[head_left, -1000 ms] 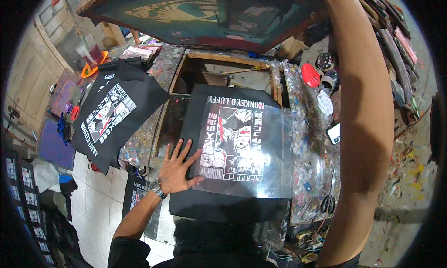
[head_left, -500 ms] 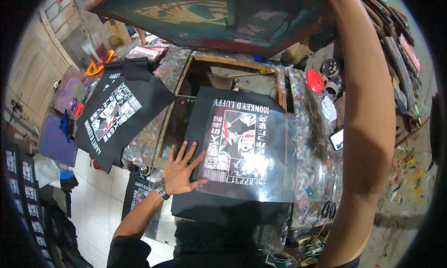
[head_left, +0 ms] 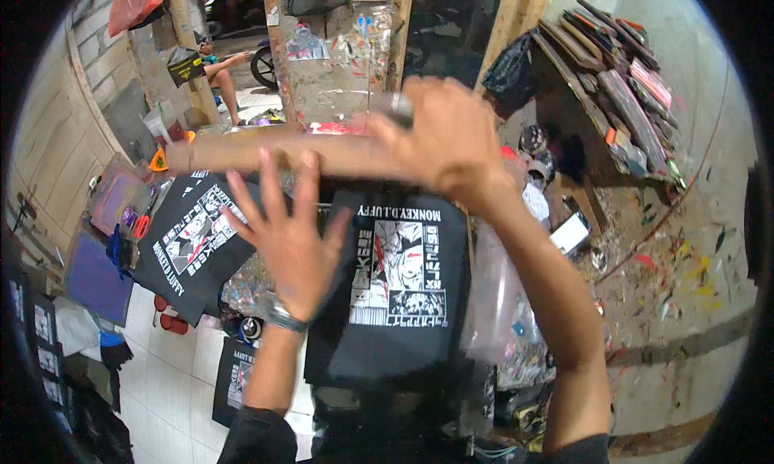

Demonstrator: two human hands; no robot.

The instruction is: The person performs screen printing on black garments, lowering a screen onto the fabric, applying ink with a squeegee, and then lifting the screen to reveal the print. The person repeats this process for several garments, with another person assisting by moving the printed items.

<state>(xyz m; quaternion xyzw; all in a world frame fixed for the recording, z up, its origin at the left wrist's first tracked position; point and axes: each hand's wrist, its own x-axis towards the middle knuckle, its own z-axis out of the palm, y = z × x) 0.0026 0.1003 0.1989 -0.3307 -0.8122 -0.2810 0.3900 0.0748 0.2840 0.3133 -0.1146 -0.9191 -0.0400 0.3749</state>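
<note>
A black fabric piece [head_left: 387, 351] with a white and red cartoon print lies flat in front of me. Above its far end, a screen-printing frame [head_left: 266, 156] shows nearly edge-on as a blurred wooden bar. My right hand [head_left: 451, 137] is closed round the frame's near edge, toward its right end. Raised over the worktop between two black pieces, my left hand [head_left: 286, 250] has its fingers spread and holds nothing. A clear plastic sheet [head_left: 493, 295] is at the right side of the printed fabric, partly blurred.
More printed black fabric [head_left: 189, 242] lies at the left, near red-handled scissors [head_left: 141, 224]. A phone [head_left: 570, 233] rests on the right of the worktop. Squeegee-like wooden pieces [head_left: 625, 85] fill a shelf at the far right. Another person's leg [head_left: 224, 93] shows beyond.
The screen frame has come down from its raised tilt, with my right hand on it. My left hand has lifted off the fabric and clear sheet. The sheet has shifted right.
</note>
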